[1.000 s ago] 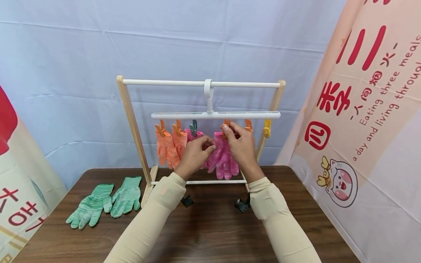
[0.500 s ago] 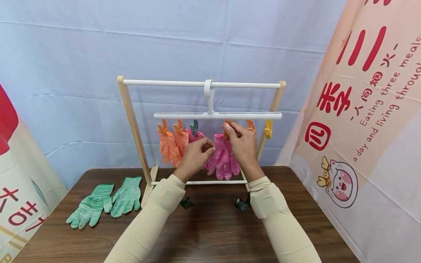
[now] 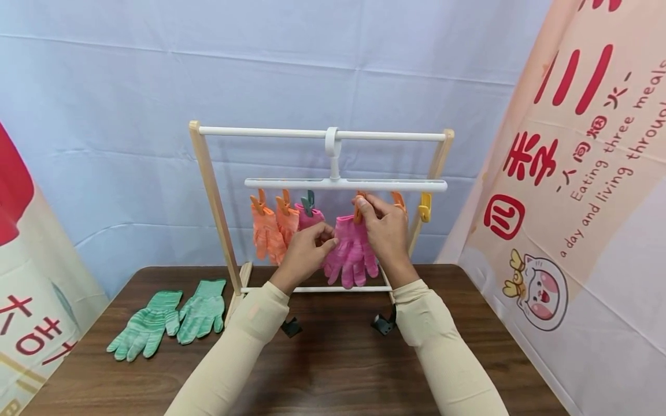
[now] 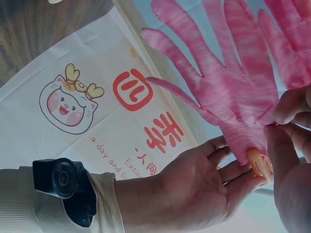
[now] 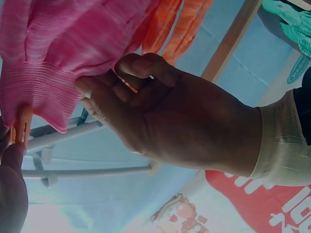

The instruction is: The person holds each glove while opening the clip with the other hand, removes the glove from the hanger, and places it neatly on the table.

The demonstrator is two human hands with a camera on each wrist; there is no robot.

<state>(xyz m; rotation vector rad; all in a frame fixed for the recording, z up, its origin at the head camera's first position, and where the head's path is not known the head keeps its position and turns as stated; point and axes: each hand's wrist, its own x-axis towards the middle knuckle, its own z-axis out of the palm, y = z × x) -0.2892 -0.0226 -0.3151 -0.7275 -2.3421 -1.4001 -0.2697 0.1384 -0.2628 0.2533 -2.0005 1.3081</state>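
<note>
In the head view a pink glove (image 3: 351, 254) hangs fingers down below the white hanger (image 3: 343, 184). My left hand (image 3: 303, 254) pinches the left edge of its cuff between thumb and fingers. An orange clothespin (image 3: 358, 211) sits at the right part of the cuff, and my right hand (image 3: 386, 231) grips it. The left wrist view shows this clothespin (image 4: 260, 165) on the glove's ribbed cuff, at the right hand's fingertips. Partly behind my left hand, another pink glove (image 3: 310, 217) hangs from a dark green clothespin (image 3: 308, 202).
Orange gloves (image 3: 267, 234) hang at the hanger's left. To the right are another orange clothespin (image 3: 398, 200) and a yellow one (image 3: 425, 207). The hanger hooks on a wooden rack (image 3: 212, 196). Two green gloves (image 3: 144, 326) lie on the table's left side.
The pink glove's cuff has been drawn slightly left and down, and the glove now spreads wider. My left hand has shifted a little left and down with it. The right hand keeps its grip.
</note>
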